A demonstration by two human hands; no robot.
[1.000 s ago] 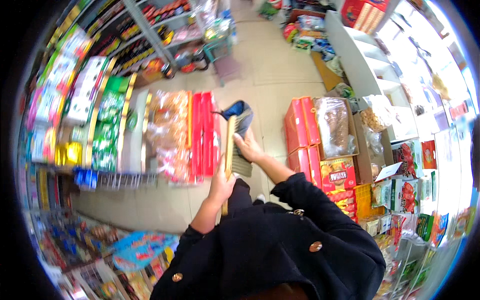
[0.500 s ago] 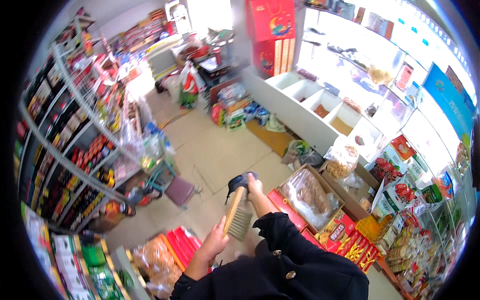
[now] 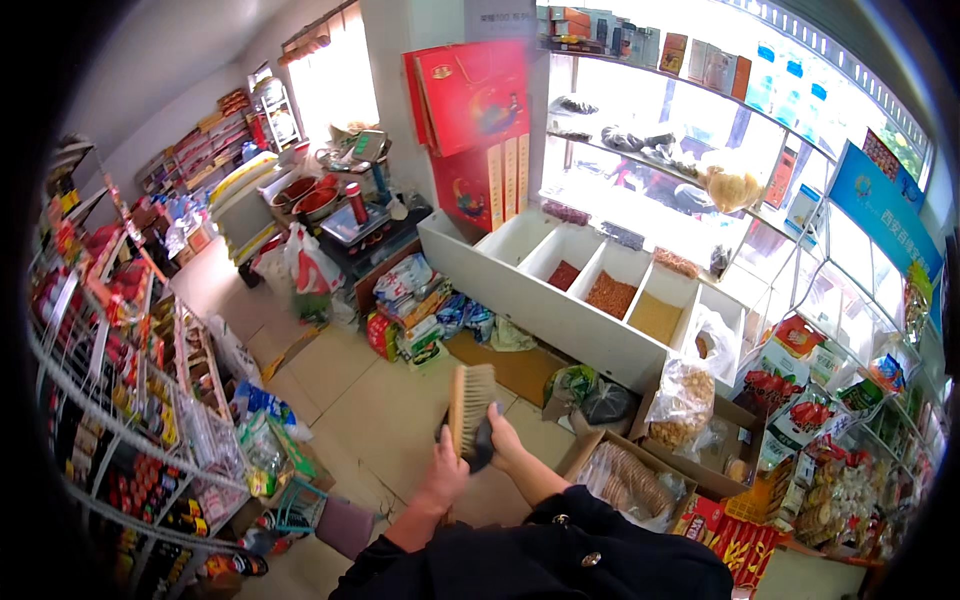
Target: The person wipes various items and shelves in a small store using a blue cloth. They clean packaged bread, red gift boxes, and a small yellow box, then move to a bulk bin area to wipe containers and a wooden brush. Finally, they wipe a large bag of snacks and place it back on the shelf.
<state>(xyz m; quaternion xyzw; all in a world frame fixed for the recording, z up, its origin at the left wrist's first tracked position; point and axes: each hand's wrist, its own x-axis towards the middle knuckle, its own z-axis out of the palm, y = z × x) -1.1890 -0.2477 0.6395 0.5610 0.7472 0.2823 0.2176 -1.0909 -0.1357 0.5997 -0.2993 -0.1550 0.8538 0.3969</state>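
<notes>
A brush [image 3: 458, 412] with a wooden back and pale bristles stands nearly upright in front of me. Its lower end is in the grip of my left hand [image 3: 444, 478], whose fingers wrap round it. My right hand [image 3: 508, 446] is closed on a small dark rounded item [image 3: 482, 450] just beside the bristles. Most of that item is hidden by the brush and fingers, so its kind is unclear. Brush and dark item overlap in the view; whether they touch I cannot tell.
A white bin counter [image 3: 560, 320] with grains in compartments runs along the window. Open cartons [image 3: 745, 465] and a bag of snacks [image 3: 680, 400] stand at right. Wire shelves [image 3: 150, 440] full of goods line the left, near a small stool [image 3: 343, 523]. Tiled floor [image 3: 350, 410] lies ahead.
The brush has risen and now stands more upright, its bristle end higher. The dark item has gone from beyond the brush to behind its lower part. The whole view has shifted.
</notes>
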